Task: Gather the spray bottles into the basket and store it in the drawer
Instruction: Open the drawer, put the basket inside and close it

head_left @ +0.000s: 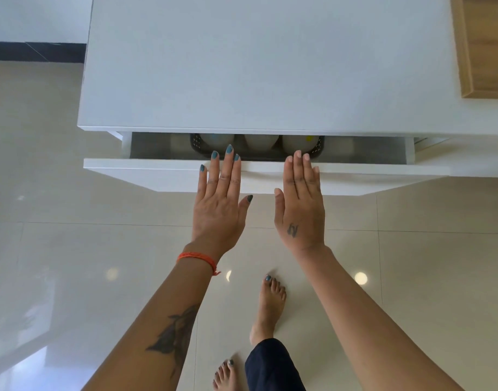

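Note:
A white drawer (157,172) stands a little way out from under the white countertop (256,66). Inside it a dark perforated basket (318,146) holds pale spray bottles (260,142), of which only the rounded bodies show below the counter edge. My left hand (219,204) lies flat against the drawer front, fingers spread and pointing at the counter. My right hand (300,204) lies flat beside it, fingers together. Neither hand holds anything.
A wooden tray or board (480,52) rests at the counter's right end. Glossy beige floor tiles (73,249) lie below, with my bare feet (270,303) close to the drawer. A dark skirting strip (36,52) runs along the far left wall.

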Demonstrator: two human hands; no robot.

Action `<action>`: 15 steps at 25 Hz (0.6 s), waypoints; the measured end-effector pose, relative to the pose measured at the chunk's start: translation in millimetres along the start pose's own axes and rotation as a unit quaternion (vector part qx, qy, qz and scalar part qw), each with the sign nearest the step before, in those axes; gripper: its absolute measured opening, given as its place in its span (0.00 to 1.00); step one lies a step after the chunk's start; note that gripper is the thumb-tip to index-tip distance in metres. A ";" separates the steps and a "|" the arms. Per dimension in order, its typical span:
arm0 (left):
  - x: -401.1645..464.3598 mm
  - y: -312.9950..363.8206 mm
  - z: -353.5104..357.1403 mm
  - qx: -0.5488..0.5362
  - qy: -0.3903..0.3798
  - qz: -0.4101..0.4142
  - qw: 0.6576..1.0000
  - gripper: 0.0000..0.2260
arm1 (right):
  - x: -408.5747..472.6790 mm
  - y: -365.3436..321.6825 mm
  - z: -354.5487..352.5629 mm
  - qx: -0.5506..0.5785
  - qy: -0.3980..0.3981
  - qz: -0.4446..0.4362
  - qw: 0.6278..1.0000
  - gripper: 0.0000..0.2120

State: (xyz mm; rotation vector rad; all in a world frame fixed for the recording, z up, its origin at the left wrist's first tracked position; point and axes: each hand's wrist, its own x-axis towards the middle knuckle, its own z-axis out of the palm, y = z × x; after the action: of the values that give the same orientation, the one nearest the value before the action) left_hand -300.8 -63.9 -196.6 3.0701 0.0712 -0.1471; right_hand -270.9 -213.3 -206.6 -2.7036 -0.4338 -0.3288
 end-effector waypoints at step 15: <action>50.1 21.4 32.2 -0.065 0.055 -0.067 0.994 0.34 | 30.9 9.9 42.5 -0.001 -0.022 0.028 0.999 0.30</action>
State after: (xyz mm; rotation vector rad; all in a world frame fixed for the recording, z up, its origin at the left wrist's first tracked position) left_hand -253.0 -85.3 -232.0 2.9398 0.2821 0.0191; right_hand -231.9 -197.1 -239.3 -2.7241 -0.3686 -0.2536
